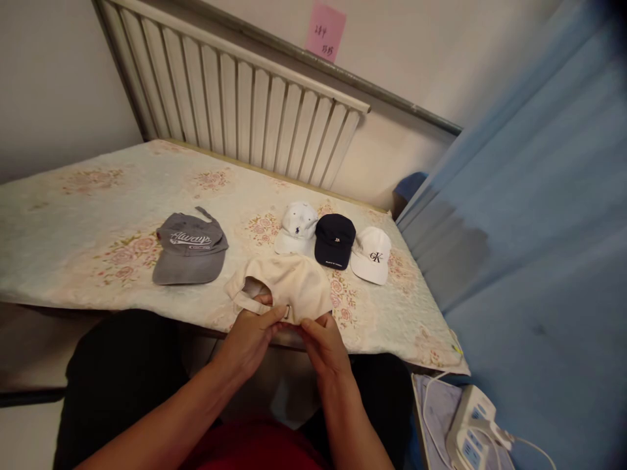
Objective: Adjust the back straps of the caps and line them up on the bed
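A cream cap lies at the near edge of the table, its back opening and strap turned toward me. My left hand pinches the cap's back strap near a small metal buckle. Close beside it, my right hand grips the rear edge of the same cap with its fingers closed. Farther back lie a grey cap with white lettering, a white cap, a navy cap and another white cap with a black logo.
The table is spread with a floral cloth. A white radiator stands behind it, with a pink note on the wall above. A blue curtain hangs at the right. A power strip lies on the floor at lower right.
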`<state>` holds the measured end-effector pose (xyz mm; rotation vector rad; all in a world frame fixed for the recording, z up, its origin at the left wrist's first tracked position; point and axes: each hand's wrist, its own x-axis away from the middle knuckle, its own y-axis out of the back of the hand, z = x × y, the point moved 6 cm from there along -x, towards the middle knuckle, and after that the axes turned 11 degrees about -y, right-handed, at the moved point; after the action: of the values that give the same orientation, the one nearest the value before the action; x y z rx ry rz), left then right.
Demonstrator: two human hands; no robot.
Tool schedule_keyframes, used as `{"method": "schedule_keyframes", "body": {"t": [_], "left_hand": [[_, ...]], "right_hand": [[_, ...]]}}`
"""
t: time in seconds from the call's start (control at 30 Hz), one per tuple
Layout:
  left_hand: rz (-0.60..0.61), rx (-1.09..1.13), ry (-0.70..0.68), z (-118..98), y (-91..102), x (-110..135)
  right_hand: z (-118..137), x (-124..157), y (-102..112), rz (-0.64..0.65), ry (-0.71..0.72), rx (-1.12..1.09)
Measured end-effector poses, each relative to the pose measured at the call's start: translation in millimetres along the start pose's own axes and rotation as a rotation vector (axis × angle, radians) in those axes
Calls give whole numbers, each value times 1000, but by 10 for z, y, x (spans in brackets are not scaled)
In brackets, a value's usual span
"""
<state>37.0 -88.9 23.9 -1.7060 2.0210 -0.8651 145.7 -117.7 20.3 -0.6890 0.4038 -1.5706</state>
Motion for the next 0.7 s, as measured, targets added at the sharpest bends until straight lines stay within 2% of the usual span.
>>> {"method": "schedule_keyframes", "body": {"t": [0.13,0.33,0.5,0.7], "left_hand": [[-3,24,116,91,50,-2],[-8,33,259,206,116,17],[-16,10,233,177,112,29],[60,10,200,125,49,43]], "right_hand": [[1,-5,70,-30,-1,43],[-27,8,45,73,-36,-10],[-60,-8,75,56,-69,-20],[-52,0,83,120,-59,-44]]}}
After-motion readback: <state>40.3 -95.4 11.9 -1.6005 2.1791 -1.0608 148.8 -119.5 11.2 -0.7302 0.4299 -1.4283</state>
